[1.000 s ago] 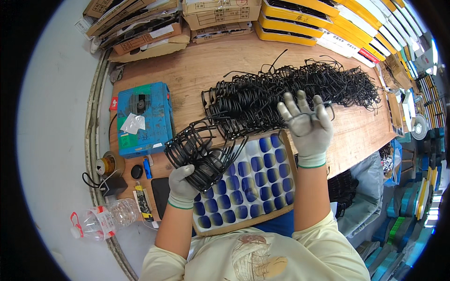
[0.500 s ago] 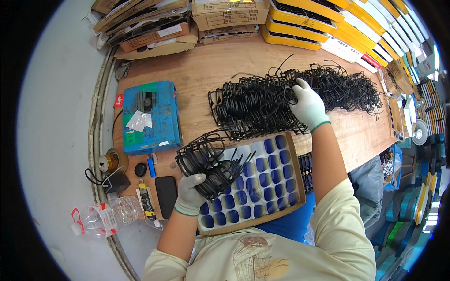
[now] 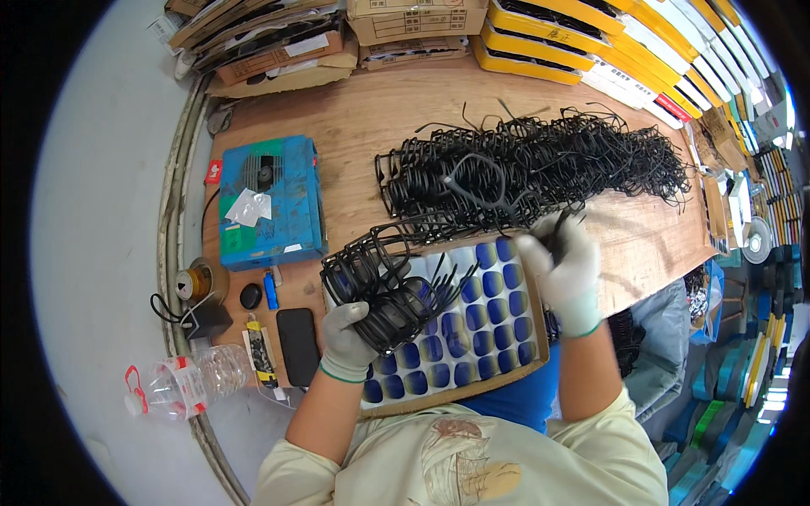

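My left hand [image 3: 346, 336], in a white glove, grips a bundle of black eyeglass frames [image 3: 384, 295] above the left side of a shallow cardboard tray [image 3: 537, 325]. Rows of dark blue tinted lenses [image 3: 476, 317] lie in the tray on white lining. My right hand [image 3: 574, 274], also gloved and smeared by motion, is at the tray's far right corner. Its fingers are closed on dark, thin eyeglass frame parts [image 3: 560, 236], blurred and partly hidden. Beyond it spreads a long tangled pile of black eyeglass frames [image 3: 540, 164]; one greyer, blurred frame [image 3: 479, 202] shows on top.
Left of the pile stands a blue box-shaped device [image 3: 287, 207]. Nearer are a black phone [image 3: 297, 346], a yellow-black cutter [image 3: 261, 358], a blue lighter [image 3: 270, 291] and a clear plastic bottle [image 3: 190, 384]. Cardboard boxes [image 3: 413, 25] and yellow boxes [image 3: 540, 42] are stacked along the back.
My right hand has come back from the pile toward the tray's right corner, with dark frame parts in its fingers. My left hand and its bundle have shifted slightly right.
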{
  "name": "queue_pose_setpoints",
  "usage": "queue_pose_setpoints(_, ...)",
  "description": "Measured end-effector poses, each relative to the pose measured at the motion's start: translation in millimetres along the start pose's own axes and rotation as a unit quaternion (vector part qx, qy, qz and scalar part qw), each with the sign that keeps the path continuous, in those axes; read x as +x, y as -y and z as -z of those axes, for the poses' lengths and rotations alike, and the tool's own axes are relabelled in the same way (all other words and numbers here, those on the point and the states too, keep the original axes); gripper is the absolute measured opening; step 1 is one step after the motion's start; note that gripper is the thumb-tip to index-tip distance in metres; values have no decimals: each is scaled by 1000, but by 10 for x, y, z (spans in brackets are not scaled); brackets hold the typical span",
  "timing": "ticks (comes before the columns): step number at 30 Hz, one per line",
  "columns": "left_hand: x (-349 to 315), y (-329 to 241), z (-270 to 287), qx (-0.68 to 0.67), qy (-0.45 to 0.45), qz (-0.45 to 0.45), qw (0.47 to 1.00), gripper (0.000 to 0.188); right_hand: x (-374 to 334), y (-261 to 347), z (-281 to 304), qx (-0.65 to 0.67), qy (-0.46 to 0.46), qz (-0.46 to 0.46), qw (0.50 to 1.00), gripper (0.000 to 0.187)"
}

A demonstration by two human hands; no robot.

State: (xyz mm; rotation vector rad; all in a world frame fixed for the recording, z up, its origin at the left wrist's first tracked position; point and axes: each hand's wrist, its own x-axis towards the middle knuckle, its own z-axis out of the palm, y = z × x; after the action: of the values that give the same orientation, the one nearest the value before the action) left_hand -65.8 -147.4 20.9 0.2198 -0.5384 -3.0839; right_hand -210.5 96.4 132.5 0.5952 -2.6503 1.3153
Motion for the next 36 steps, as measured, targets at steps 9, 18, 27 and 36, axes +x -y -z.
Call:
queue_pose_setpoints(9, -25, 92, -103, -21, 22, -32, 999, 78, -756, 76, -694, 25, 137, 110, 984, 27)
queue_pose_setpoints(18, -126, 115, -9, -28, 25, 9, 999, 82, -813, 77, -560, 60, 183, 170, 967, 38)
queue_pose_setpoints(27, -95, 63, -69, 0, 76, 47, 996, 100, -841, 125, -453, 142, 322, 115, 929, 31)
queue_pose_setpoints(36, -131, -38, -113, -43, 101, 20, 994, 100, -784, 70, 40, 437, 219, -179, 854, 29)
